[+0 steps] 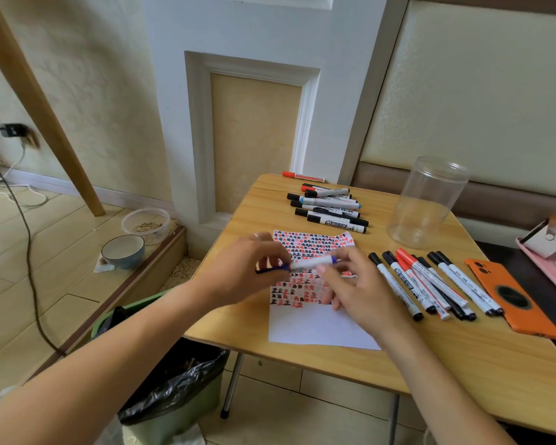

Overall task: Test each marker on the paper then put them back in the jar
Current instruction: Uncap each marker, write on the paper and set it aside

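Head view: a blue marker [305, 264] lies crosswise between both hands above the paper [318, 326]. Left hand [254, 268] pinches its blue cap end, right hand [353, 284] its barrel, probably to uncap or recap it. Beyond the hands lies one marker pile [329, 207], right of them another [430, 284]. The jar [424, 203] stands empty past the right hand.

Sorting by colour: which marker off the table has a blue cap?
The blue marker, held over the paper by both hands; all others lie on the table.
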